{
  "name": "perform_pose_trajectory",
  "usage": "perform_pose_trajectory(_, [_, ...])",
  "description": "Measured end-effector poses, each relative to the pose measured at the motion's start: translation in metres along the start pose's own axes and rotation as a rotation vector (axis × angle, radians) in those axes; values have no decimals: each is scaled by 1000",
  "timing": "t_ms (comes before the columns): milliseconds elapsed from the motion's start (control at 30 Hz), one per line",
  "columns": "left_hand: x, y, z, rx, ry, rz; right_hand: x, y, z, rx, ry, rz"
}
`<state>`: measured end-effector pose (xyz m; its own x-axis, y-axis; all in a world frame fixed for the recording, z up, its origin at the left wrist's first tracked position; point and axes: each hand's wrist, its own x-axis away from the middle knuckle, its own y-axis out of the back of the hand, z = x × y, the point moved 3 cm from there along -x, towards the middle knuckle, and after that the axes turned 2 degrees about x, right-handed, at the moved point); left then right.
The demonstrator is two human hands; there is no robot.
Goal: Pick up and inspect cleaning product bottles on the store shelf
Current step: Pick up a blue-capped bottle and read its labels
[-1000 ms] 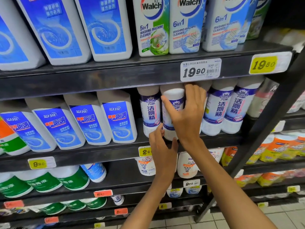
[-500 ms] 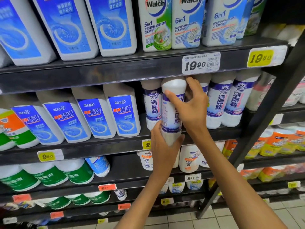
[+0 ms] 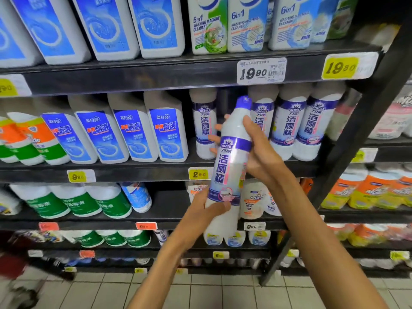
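A tall white cleaner bottle (image 3: 231,166) with a purple cap and a purple-and-white label hangs in front of the middle shelf, tilted slightly right at the top. My right hand (image 3: 259,152) grips its upper half, fingers wrapped round the back. My left hand (image 3: 204,216) holds its lower part from the left, thumb across the front. Matching bottles (image 3: 292,123) stand in a row on the shelf behind, with a gap where this one stood.
Dark shelf boards (image 3: 133,74) carry price tags (image 3: 261,70). Blue-labelled white jugs (image 3: 131,134) stand left on the middle shelf, washing machine cleaner bottles (image 3: 247,25) above. A black slanted upright (image 3: 347,161) runs down the right. Tiled floor (image 3: 200,291) lies below.
The bottle has come out of the shelf row and down towards me, its purple cap now showing. Both hands moved with it; the view has drawn closer to the shelves.
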<state>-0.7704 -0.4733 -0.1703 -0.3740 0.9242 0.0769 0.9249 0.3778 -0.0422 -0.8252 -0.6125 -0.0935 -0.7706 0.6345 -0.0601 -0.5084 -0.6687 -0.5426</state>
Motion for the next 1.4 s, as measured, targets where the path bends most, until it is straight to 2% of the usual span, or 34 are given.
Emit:
perform_pose_trajectory(100, [14, -20, 4, 160, 92, 9, 11, 0, -4, -17, -27, 30])
perform_pose_trajectory(267, [20, -32, -2, 43, -2, -168, 20, 4, 8, 303, 88, -74])
perform_pose_trajectory(367, [21, -38, -5, 96, 28, -235, 21, 3, 12, 196, 66, -77])
perform_pose_trajectory(433, [22, -40, -3, 302, 70, -102, 20, 4, 15, 73, 54, -73])
perform_pose_trajectory(500, [27, -45, -3, 599, 171, 140, 20, 3, 13, -94, -36, -1])
perform_pose_trajectory(567, [31, -48, -3, 772, 261, 314, 21, 1, 8, -301, -120, 85])
perform_pose_trajectory(667, [28, -43, 1, 697, 264, 321, 20, 1, 2, -354, -83, 119])
perform_pose_trajectory(733, [26, -31, 5, 492, 187, 168, 18, -1, 4, -202, -20, 97])
perform_pose_trajectory(800, [24, -18, 0, 253, 109, -1, 17, -5, 10, 74, 58, 12])
perform_pose_trajectory(833, [24, -14, -4, 169, 92, -44, 16, -6, 11, 161, 83, -37])
perform_pose_trajectory(900, [22, -10, -8, 103, 111, -82, 15, -9, 10, 179, 96, -117])
perform_pose_trajectory(967, [22, -10, -7, 192, 121, -85, 15, -11, 9, 75, 85, -118])
perform_pose_trajectory(1000, [24, -12, -7, 324, 137, -37, 16, -12, 7, 24, 74, -94])
perform_pose_trajectory(1067, [30, -16, -8, 648, 220, 127, 16, -15, 1, -62, -1, -73])
perform_pose_trajectory(1133, [37, -20, -9, 840, 352, 288, 17, -17, -8, -126, -130, -90])
perform_pose_trajectory(1233, [40, -17, -6, 744, 374, 361, 18, -20, -15, -117, -181, -103])
perform_pose_trajectory(1333, [39, -9, -9, 507, 286, 179, 16, -18, -14, 3, -143, -177])
perform_pose_trajectory(1400, [40, -7, -13, 497, 265, 96, 14, -16, -16, 67, -149, -246])
